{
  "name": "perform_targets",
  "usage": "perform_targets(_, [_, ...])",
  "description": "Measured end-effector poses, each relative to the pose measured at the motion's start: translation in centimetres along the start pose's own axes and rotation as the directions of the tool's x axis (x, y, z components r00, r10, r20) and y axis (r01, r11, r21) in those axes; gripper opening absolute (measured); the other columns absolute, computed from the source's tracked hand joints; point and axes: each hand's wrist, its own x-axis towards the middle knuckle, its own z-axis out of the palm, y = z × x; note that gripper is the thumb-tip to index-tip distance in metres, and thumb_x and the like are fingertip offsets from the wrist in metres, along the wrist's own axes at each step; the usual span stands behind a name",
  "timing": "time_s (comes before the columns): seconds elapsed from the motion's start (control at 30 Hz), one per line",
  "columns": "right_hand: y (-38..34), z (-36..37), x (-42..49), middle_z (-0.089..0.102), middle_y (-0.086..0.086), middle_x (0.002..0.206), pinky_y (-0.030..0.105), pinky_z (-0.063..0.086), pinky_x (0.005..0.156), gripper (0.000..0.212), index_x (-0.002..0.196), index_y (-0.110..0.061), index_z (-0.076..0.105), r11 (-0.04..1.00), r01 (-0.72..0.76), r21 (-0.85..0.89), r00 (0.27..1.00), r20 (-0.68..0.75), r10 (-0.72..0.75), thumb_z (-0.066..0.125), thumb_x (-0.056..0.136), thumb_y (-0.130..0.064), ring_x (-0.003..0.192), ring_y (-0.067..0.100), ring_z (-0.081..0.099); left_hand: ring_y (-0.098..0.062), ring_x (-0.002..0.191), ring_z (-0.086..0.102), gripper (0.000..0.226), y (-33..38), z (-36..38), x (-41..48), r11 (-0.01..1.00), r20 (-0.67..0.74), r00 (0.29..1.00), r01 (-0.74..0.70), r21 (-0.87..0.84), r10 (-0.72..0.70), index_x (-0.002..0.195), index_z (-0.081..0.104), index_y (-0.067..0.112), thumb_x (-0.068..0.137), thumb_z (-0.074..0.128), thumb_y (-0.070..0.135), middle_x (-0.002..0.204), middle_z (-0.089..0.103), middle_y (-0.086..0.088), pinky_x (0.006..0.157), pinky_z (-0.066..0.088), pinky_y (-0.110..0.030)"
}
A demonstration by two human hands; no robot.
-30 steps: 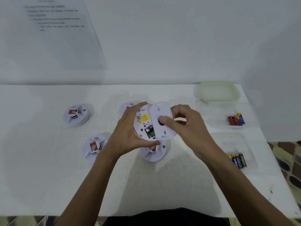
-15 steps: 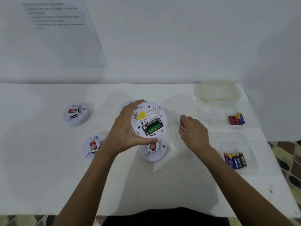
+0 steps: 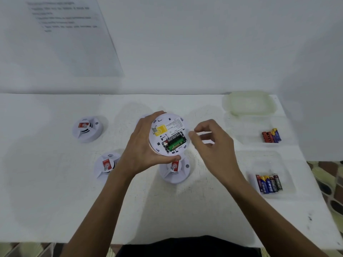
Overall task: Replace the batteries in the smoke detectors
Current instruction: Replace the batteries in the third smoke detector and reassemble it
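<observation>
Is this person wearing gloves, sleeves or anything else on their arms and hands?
No. The left hand and right hand are bare: no gloves, rings or watch visible. Both forearms are uncovered, with no sleeves in view. A dark garment shows at the bottom edge.

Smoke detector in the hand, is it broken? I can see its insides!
Not broken. The smoke detector in the left hand is turned back-up with its battery compartment uncovered, so the batteries show. Nothing else looks odd.
</observation>
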Motion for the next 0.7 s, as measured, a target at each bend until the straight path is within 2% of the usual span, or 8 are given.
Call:
perform_targets(0.1, [-1.2, 0.8, -1.4, 0.065, -0.004, 0.099, 0.008, 0.048, 0.059, 0.009, 0.091, -0.018, 0.060, 0.998, 0.007, 0.065, 0.998, 0.055, -0.011, 0.069, 0.090, -0.021, 0.088, -0.001, 0.065, 0.014, 0.118, 0.033, 0.087, 0.4, 0.0, 0.1, 0.999, -0.021, 0.999, -0.033, 0.005, 0.034, 0.128, 0.026, 0.053, 0.055, 0.066, 0.076, 0.127, 0.030, 0.046, 0.095, 0.023, -0.001])
perform_targets(0.2, [-1.0, 1.6, -1.7, 0.065, 0.001, 0.100, 0.007, 0.050, 0.064, 0.008, 0.091, -0.016, 0.063, 1.000, 0.020, 0.022, 1.000, 0.018, -0.021, 0.071, 0.088, -0.016, 0.090, 0.002, 0.065, 0.020, 0.116, 0.031, 0.087, 0.6, 0.1, 0.1, 0.998, -0.058, 0.996, -0.060, 0.017, 0.061, 0.130, 0.030, 0.045, 0.055, 0.072, 0.063, 0.124, 0.032, 0.046, 0.097, 0.023, -0.001])
perform_targets(0.33, [-1.2, 2.2, -1.8, 0.066, 0.001, 0.100, 0.006, 0.052, 0.070, 0.011, 0.096, -0.013, 0.067, 1.000, 0.027, -0.016, 0.999, -0.030, -0.027, 0.072, 0.086, -0.015, 0.087, 0.002, 0.066, 0.024, 0.114, 0.030, 0.081, 1.1, -0.1, 0.1, 0.994, -0.095, 0.990, -0.102, 0.037, 0.106, 0.126, 0.034, 0.039, 0.057, 0.069, 0.062, 0.123, 0.030, 0.050, 0.096, 0.021, 0.001])
perform_targets(0.4, [-1.4, 2.5, -2.0, 0.066, -0.002, 0.100, 0.007, 0.052, 0.073, 0.012, 0.097, -0.016, 0.066, 1.000, -0.004, -0.011, 0.999, -0.054, 0.004, 0.072, 0.087, -0.016, 0.087, 0.001, 0.066, 0.026, 0.108, 0.032, 0.069, 2.1, -0.3, 0.5, 0.987, -0.113, 0.981, -0.157, 0.039, 0.160, 0.117, 0.033, 0.042, 0.059, 0.067, 0.059, 0.119, 0.040, 0.039, 0.094, 0.021, 0.002])
perform_targets(0.47, [-1.6, 2.7, -2.1, 0.066, -0.005, 0.100, 0.009, 0.053, 0.073, 0.014, 0.097, -0.021, 0.062, 0.997, -0.078, 0.022, 0.995, -0.064, 0.079, 0.071, 0.087, -0.018, 0.089, 0.003, 0.066, 0.019, 0.101, 0.035, 0.063, 2.8, -0.4, 0.8, 0.977, -0.125, 0.969, -0.206, 0.054, 0.211, 0.114, 0.034, 0.038, 0.061, 0.065, 0.055, 0.112, 0.044, 0.014, 0.094, 0.021, 0.003])
perform_targets(0.5, [-1.7, 2.7, -2.1, 0.066, -0.006, 0.100, 0.011, 0.053, 0.073, 0.015, 0.098, -0.022, 0.061, 0.991, -0.121, 0.049, 0.991, -0.060, 0.124, 0.071, 0.087, -0.019, 0.090, 0.004, 0.066, 0.015, 0.102, 0.035, 0.063, 2.7, -0.2, 0.7, 0.974, -0.128, 0.966, -0.217, 0.068, 0.224, 0.115, 0.037, 0.035, 0.061, 0.065, 0.054, 0.110, 0.043, 0.009, 0.094, 0.021, 0.002])
perform_targets(0.6, [-1.9, 2.7, -1.8, 0.066, -0.006, 0.099, 0.019, 0.057, 0.069, 0.018, 0.102, -0.020, 0.061, 0.971, -0.218, 0.103, 0.975, -0.030, 0.222, 0.071, 0.086, -0.020, 0.090, 0.005, 0.066, 0.024, 0.112, 0.027, 0.081, 2.0, 0.4, 0.4, 0.983, -0.126, 0.976, -0.171, 0.069, 0.178, 0.125, 0.035, 0.023, 0.059, 0.067, 0.057, 0.119, 0.041, 0.011, 0.098, 0.020, -0.002])
perform_targets(0.7, [-2.0, 2.6, -1.7, 0.065, -0.004, 0.101, 0.031, 0.060, 0.069, 0.019, 0.100, -0.021, 0.058, 0.960, -0.258, 0.110, 0.966, 0.007, 0.258, 0.070, 0.086, -0.020, 0.091, 0.007, 0.066, 0.018, 0.107, 0.031, 0.077, 2.2, 0.5, 0.6, 0.984, -0.123, 0.977, -0.169, 0.061, 0.176, 0.124, 0.036, 0.023, 0.060, 0.066, 0.056, 0.116, 0.042, 0.010, 0.099, 0.019, -0.001])
